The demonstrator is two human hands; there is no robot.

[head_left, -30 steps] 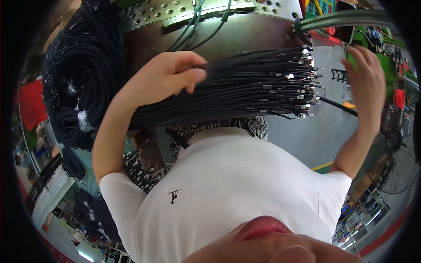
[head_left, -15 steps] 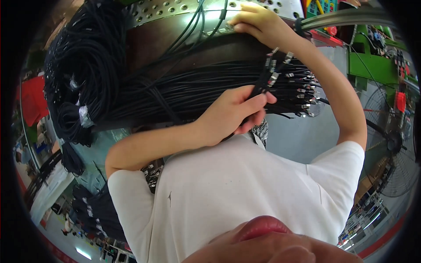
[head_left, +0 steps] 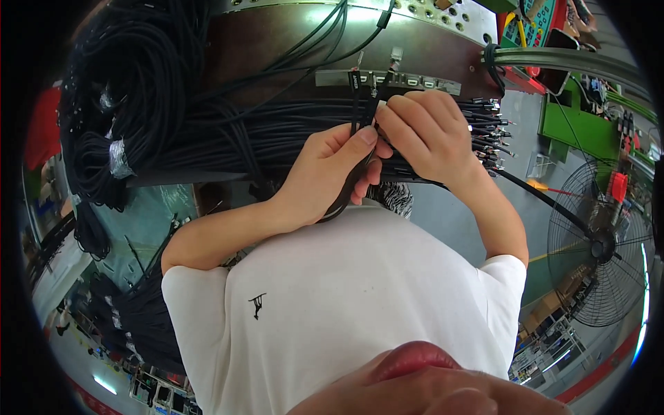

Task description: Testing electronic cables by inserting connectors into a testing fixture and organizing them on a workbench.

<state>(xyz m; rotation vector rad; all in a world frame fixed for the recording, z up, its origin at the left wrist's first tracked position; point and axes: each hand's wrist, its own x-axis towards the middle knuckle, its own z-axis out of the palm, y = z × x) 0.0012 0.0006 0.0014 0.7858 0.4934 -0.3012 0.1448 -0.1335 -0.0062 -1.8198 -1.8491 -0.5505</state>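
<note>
My left hand (head_left: 318,173) is closed around several thin black cables (head_left: 339,202), whose metal-tipped ends stick up past the thumb. Close against it, my right hand (head_left: 430,138) has its thumb and fingers pinched on one of these cables near its end. Just beyond the fingers runs a metal strip with a row of ports (head_left: 422,84) on the front of a dark bench panel. One silver-ended connector (head_left: 395,55) stands up in front of that panel. Whether any held end touches a port, I cannot tell.
A thick bundle of black cables (head_left: 277,149) lies across in front of the panel, its connector ends (head_left: 487,128) at the right. Coiled cables (head_left: 138,83) hang at the left. A perforated metal top (head_left: 443,15) lies beyond. A floor fan (head_left: 602,243) stands right.
My right hand has come down from the metal top to the cables in my left hand and closed there. My left hand has shifted slightly left. The row of ports now shows.
</note>
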